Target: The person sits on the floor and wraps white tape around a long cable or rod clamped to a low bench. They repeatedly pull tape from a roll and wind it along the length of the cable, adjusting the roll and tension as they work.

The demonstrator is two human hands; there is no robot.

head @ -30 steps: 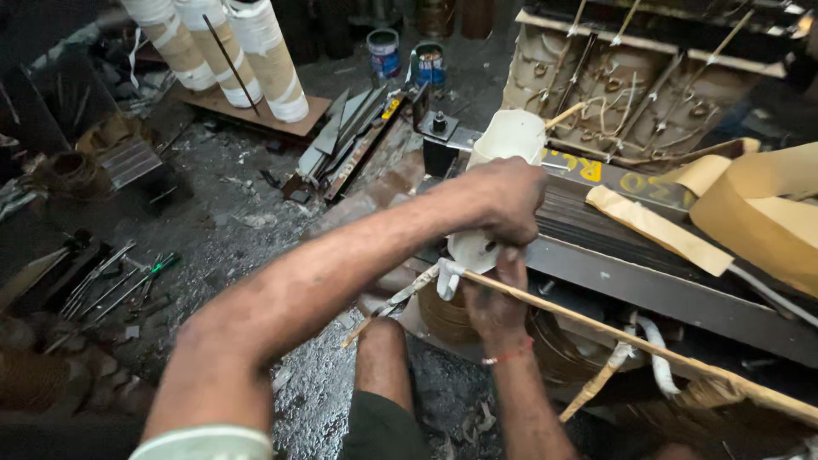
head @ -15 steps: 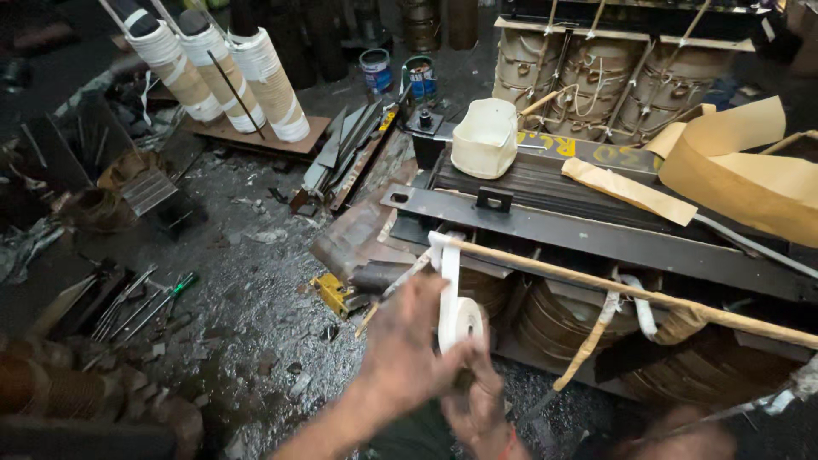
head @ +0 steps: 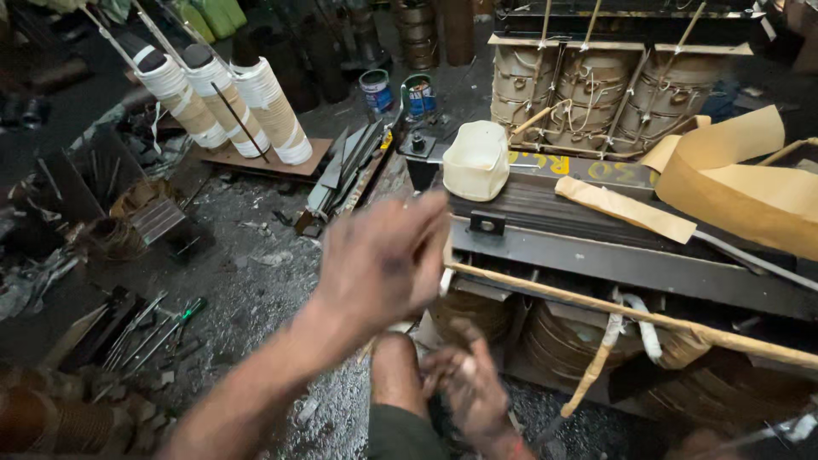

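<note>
Head view, looking down at a cluttered workshop floor. My left hand is raised mid-frame, blurred by motion; its fingers look loosely curled, and whether that grip pinches anything I cannot tell. A bit of white tape shows just at its right edge, touching or right beside the fingertips, where a long wooden stick begins. My right hand sits lower, near my knee, fingers bent inward, also blurred; I cannot tell that grip's state either. The stick runs rightward and slightly down across the front of a big transformer core, a dark steel frame with brown wound coils below it. White cloth strips tie the stick to another stick that slants down beneath it. On top of the core: a cream plastic tub and folded brown paper sheets. Behind it stands a second set of coils in a frame. Far left, three tall paper-wrapped coils lean on a board, well apart from my hands. Two small paint cans stand near the tub. Flat metal strips lie between the leaning coils and the core. Loose hand tools lie on the gritty floor, left of my forearm.
</note>
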